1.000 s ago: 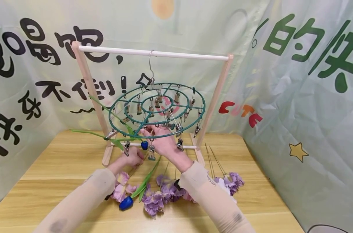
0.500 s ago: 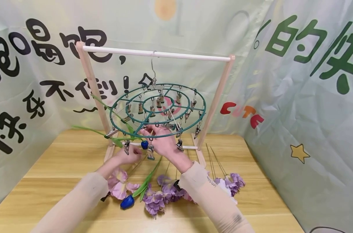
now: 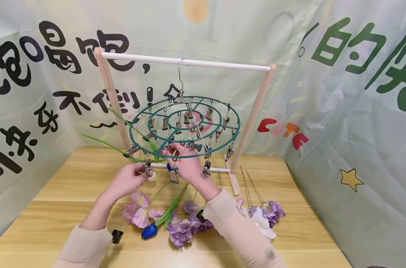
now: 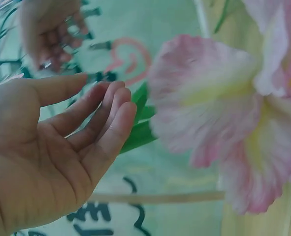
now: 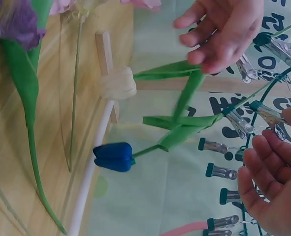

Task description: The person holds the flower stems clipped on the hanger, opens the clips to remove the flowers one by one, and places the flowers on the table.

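Note:
My left hand [image 3: 127,180] is by the near-left edge of the green ring hanger [image 3: 186,156]; its fingers are loosely bent and apart in the left wrist view. In the right wrist view, a white tulip [image 5: 118,83] with green leaves hangs just past those fingertips. Beside it, a blue tulip [image 5: 113,156] hangs head down, its stem in a metal clip [image 5: 237,121]. Under the front of the ring, my right hand [image 3: 186,162] pinches another metal clip [image 5: 267,114] between thumb and fingers.
A wooden stand [image 3: 253,115] with a white top rod [image 3: 149,58] carries the hanger. Several clips dangle around its rings. On the table lie a pink flower [image 3: 140,210], another blue tulip [image 3: 149,231], purple flowers [image 3: 181,232] and a white flower [image 3: 261,225]. Printed cloth walls surround the table.
My left hand has moved left and back from under the ring, and the white tulip bloom now shows beside its fingers. My right hand has stayed at the clip. The head view has shifted slightly.

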Motion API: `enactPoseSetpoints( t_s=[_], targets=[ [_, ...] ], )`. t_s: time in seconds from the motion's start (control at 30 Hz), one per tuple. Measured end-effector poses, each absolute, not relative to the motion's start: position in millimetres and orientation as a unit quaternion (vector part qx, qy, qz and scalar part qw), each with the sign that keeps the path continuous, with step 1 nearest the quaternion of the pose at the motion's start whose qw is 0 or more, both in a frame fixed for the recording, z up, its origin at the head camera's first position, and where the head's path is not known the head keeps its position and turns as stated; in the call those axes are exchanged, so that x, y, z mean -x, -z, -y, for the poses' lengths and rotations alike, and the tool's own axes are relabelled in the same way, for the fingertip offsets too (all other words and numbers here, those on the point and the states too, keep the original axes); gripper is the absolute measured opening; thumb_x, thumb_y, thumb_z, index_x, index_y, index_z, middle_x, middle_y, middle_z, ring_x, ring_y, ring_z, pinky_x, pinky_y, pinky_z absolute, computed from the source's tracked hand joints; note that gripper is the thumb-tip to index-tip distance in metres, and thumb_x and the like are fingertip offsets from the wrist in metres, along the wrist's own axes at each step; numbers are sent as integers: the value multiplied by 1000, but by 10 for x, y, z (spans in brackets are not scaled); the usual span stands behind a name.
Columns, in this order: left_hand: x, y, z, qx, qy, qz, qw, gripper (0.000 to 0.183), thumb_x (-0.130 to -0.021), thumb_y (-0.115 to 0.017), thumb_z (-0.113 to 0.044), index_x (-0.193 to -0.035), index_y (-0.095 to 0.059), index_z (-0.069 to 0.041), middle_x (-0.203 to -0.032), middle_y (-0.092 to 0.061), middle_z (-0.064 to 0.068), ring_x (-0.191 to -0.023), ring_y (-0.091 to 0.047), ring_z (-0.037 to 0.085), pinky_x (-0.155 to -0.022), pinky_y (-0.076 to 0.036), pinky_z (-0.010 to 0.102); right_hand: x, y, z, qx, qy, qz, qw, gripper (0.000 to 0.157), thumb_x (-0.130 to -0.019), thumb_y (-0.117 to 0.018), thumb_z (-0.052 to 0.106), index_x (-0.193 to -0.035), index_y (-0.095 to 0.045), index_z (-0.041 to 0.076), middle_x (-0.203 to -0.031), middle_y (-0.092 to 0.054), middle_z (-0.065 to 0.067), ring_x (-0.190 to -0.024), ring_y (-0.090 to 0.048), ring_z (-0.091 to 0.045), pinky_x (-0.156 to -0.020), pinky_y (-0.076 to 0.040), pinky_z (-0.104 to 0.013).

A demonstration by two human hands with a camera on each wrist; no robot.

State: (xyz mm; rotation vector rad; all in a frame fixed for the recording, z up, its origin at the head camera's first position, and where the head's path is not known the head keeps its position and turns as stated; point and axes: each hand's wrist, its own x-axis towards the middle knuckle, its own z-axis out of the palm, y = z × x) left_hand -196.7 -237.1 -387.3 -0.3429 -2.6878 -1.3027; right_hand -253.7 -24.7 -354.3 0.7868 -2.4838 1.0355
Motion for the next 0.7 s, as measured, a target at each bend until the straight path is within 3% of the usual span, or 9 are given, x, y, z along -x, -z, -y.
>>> enactPoseSetpoints(
  t_s=[0.33,0.57,0.7],
  targets=[
    [1672,3686,2737,45,487,865,110,36,-108,-60,-23,-127,-64,7,-106,-71,21,-81,-69,17,-67,-62,28,2538,3669,394,-290,-427,835,194,23,-101,-68,29,-114,-71,10,-97,-75,-1,-68,-63,-10,-62,-48,-19],
    [1702,3714,2907,-33,531,819,214,45,-108,-58,-26,-138,-56,8,-123,-66,25,-88,-64,-2,-76,-58,15,2501,3689,532,-266,-451,835,169,24,-103,-66,33,-114,-69,11,-101,-74,-2,-83,-68,-16,-74,-53,-26],
    [1827,3727,2892,-64,602,752,259,47,-108,-59,-22,-145,-51,6,-136,-62,22,-102,-64,0,-88,-53,10,2493,3689,620,-239,-477,832,149,28,-103,-65,38,-113,-69,12,-102,-74,-2,-90,-69,-19,-81,-55,-29]
  ],
)
